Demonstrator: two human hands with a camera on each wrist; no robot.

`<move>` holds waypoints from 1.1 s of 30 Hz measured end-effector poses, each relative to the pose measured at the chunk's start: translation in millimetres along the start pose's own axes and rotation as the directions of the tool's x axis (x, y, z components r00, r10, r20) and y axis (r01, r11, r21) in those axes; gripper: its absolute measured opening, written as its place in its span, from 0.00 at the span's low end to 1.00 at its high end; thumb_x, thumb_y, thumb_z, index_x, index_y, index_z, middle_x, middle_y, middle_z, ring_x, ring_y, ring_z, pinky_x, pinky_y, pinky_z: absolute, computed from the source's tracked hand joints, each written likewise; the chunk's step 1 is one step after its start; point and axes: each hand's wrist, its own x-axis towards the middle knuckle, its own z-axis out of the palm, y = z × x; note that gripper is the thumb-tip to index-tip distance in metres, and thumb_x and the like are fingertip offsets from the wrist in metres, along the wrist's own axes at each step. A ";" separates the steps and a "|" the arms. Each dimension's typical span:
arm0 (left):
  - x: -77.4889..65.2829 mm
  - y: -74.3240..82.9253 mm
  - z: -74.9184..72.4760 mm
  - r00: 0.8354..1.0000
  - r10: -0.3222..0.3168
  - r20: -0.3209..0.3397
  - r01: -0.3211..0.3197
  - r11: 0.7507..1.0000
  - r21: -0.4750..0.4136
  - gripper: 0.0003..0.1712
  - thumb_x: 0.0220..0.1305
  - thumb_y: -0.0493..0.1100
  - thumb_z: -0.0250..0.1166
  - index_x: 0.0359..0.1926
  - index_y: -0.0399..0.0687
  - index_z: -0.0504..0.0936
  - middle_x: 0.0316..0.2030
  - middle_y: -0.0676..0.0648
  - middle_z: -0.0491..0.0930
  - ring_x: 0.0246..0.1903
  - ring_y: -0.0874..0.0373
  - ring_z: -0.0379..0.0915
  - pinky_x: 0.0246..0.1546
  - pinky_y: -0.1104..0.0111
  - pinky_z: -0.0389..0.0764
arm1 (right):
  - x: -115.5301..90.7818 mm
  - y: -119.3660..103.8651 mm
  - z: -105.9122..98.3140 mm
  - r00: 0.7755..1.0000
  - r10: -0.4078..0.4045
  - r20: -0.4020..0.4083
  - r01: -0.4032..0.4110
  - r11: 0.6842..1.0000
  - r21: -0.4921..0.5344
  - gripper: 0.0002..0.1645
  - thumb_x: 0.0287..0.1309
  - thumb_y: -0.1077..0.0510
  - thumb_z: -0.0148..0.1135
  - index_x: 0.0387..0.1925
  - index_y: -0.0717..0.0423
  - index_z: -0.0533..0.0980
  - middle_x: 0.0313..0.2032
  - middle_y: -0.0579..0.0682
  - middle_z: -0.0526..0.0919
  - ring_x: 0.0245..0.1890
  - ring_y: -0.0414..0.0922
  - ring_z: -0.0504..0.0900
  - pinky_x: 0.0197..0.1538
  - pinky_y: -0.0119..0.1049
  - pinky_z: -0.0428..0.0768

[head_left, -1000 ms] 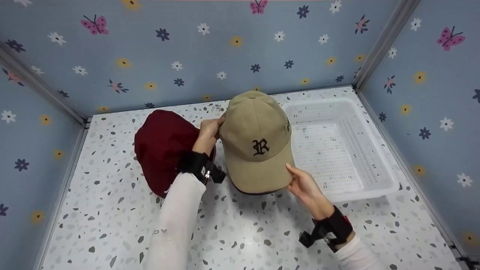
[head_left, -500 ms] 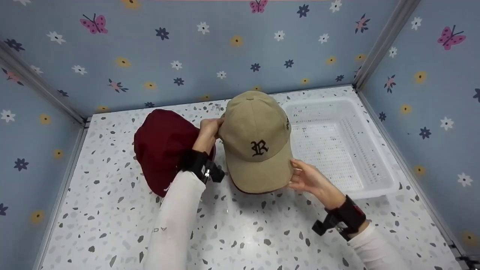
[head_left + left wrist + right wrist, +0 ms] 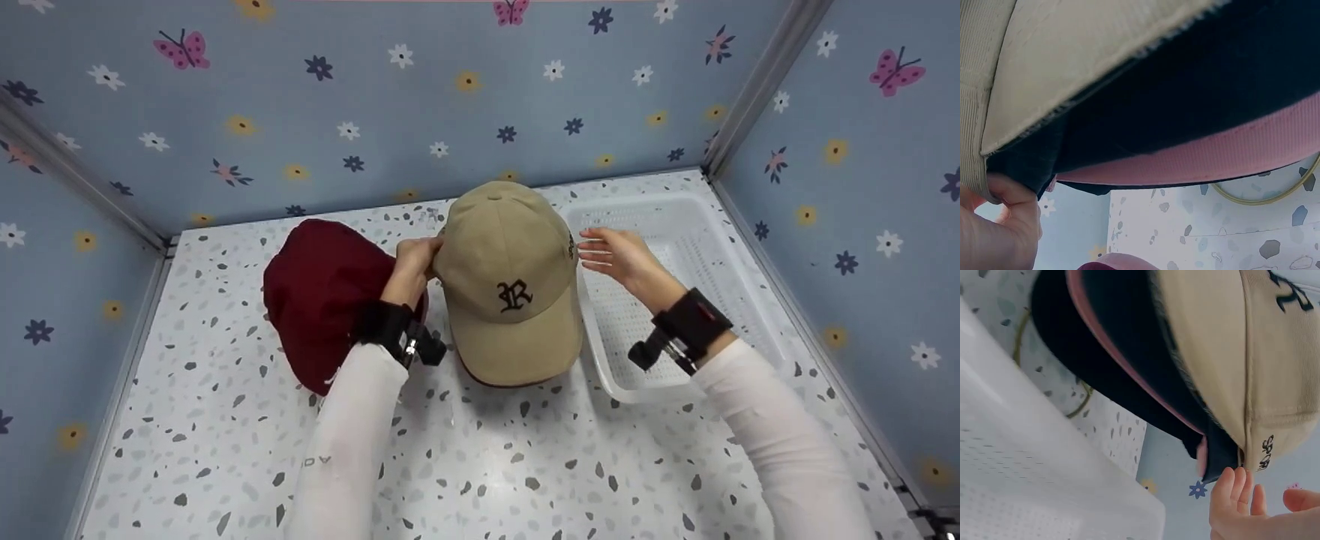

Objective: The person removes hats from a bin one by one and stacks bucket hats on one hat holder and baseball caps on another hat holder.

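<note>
A tan baseball cap [image 3: 506,247] with a black letter on its front stands in the middle of the table, brim towards me. Under it, the left wrist view shows dark navy fabric [image 3: 1185,101] and a pink ribbed band [image 3: 1224,147], layered like nested caps. My left hand [image 3: 414,259] pinches the tan cap's left rear edge, finger and thumb curled at its rim. My right hand [image 3: 626,259] is at the cap's right side, fingers straight; in the right wrist view its fingertips [image 3: 1230,481] are at the lower rim, contact unclear. A maroon cap [image 3: 322,277] lies left, partly behind my left wrist.
A white perforated plastic basket [image 3: 645,393] stands right of the caps, under my right forearm. A thin yellowish ring [image 3: 1255,201] shows on the speckled table [image 3: 480,465] beneath the caps. Flowered blue panels [image 3: 420,97] enclose the back and sides.
My right hand has left the brim's right corner and moved back along the cap to its right side, over the basket. My left hand keeps its hold; the caps look nearly still.
</note>
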 end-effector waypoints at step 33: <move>0.1 -0.4 0.6 0.995 0.076 0.069 -0.077 0.997 0.000 0.11 0.54 0.34 0.57 0.16 0.44 0.75 0.13 0.52 0.69 0.15 0.63 0.64 0.18 0.72 0.71 | 54.8 -25.1 -2.0 0.892 0.247 0.379 -0.147 0.951 -0.274 0.19 0.63 0.46 0.42 0.43 0.58 0.65 0.41 0.55 0.71 0.40 0.45 0.74 0.45 0.37 0.74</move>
